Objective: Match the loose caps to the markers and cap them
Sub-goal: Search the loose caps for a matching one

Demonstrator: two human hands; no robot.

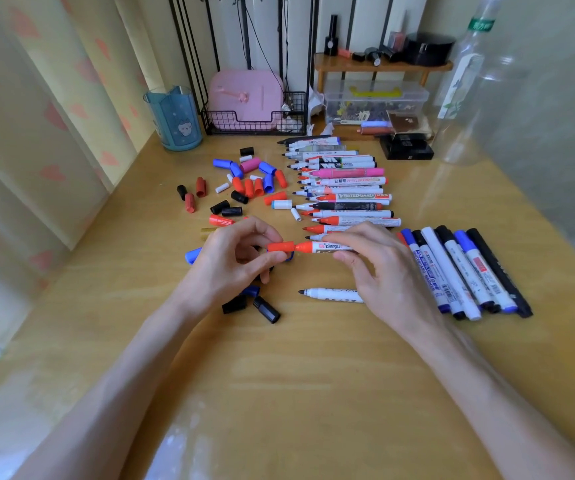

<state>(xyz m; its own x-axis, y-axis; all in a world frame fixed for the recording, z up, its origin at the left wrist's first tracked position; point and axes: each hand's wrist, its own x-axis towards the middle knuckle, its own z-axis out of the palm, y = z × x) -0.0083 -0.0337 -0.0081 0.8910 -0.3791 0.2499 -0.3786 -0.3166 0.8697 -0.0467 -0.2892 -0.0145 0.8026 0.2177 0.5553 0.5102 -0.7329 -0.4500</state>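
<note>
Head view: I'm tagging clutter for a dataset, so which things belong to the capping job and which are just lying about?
Job: red cap in the left hand; red marker in the right hand; loose caps; uncapped markers; capped markers.
Lying about: blue cup; pink case; wire basket; clear box; bottle; wooden shelf.

bare left hand (pixel 230 259) and forearm, bare right hand (pixel 388 271) and forearm, slender fingers (pixel 351 234), short plain nails
</note>
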